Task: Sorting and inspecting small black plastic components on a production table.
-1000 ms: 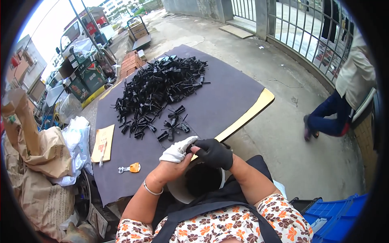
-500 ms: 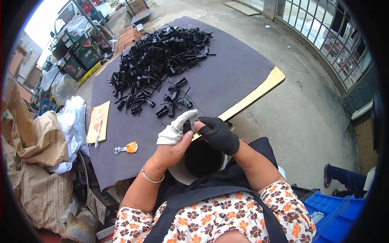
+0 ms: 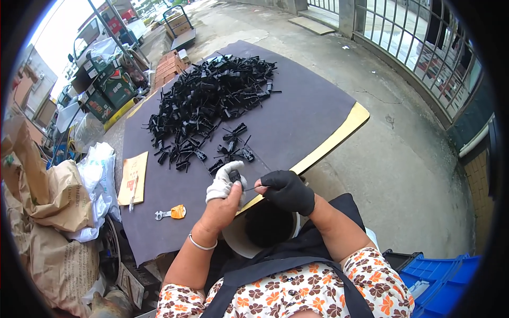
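My left hand point(image 3: 225, 190), in a white glove with a bare thumb, is closed on a small black plastic part point(image 3: 235, 176). A thin dark strip runs from this part to my right hand point(image 3: 286, 191), which wears a black glove and pinches the strip's end between bare thumb and finger. Both hands are over the table's near edge, above a white bucket point(image 3: 233, 231) with dark contents. Several similar black parts lie loose just beyond my left hand, and a large heap of black plastic parts point(image 3: 212, 90) covers the far side of the table.
On the dark-topped table point(image 3: 313, 106) lie a wrench point(image 3: 170, 213) with an orange wrap and a yellow paper pad point(image 3: 132, 177) with a pen. Brown paper sacks point(image 3: 61, 233) and white plastic bags stand at the left. Blue crates point(image 3: 440, 281) sit at the lower right.
My hands have drawn apart, the right one slightly rightward, and the strip now shows stretched between them. The view has tilted, so the table appears lower.
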The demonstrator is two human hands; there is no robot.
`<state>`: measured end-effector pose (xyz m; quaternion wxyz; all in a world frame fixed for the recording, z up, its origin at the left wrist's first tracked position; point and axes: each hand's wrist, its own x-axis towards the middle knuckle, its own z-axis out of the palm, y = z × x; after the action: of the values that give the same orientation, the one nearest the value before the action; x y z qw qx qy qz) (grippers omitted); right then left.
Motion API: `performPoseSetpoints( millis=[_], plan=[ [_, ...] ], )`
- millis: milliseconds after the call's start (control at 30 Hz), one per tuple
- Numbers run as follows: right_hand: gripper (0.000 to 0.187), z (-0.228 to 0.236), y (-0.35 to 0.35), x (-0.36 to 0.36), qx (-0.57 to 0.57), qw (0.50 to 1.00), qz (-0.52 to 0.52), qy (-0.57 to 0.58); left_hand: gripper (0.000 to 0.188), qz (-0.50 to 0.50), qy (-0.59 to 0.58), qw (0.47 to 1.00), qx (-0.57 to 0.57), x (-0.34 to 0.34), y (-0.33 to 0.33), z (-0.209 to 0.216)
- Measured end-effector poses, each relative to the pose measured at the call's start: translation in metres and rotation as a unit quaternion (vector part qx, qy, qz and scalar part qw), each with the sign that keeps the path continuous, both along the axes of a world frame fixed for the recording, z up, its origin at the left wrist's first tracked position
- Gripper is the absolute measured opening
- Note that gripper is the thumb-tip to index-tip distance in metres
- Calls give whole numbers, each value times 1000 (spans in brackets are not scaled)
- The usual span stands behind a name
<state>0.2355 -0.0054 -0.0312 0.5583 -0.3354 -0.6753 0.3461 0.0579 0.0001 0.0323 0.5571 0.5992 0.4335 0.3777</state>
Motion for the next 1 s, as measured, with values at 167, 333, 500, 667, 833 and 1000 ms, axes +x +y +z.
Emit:
performPoseSetpoints(
  millis=[167, 333, 500, 667, 833, 1000],
  plan=[
    [13, 20, -3, 2, -111, 992, 41, 44, 33, -104, 22, 993, -46, 11, -9, 13],
    [17, 30, 0, 9, -139, 988, 60, -13, 29, -77, 6, 996, -45, 13, -5, 7],
    [24, 29, -4, 7, -118, 988, 80, -57, 22, -37, 26, 998, -46, 15, -7, 6],
    [26, 24, -6, -3, -166, 982, 75, -47, 23, -44, 143, 977, 152, 12, -9, -8],
    [27, 23, -17, -19, -184, 978, 87, -51, 23, -17, 211, 943, 259, 3, -27, -10],
    [30, 23, -13, -19, -227, 952, 182, -92, 26, -51, 262, 939, 214, -15, -37, -7]
  ],
)
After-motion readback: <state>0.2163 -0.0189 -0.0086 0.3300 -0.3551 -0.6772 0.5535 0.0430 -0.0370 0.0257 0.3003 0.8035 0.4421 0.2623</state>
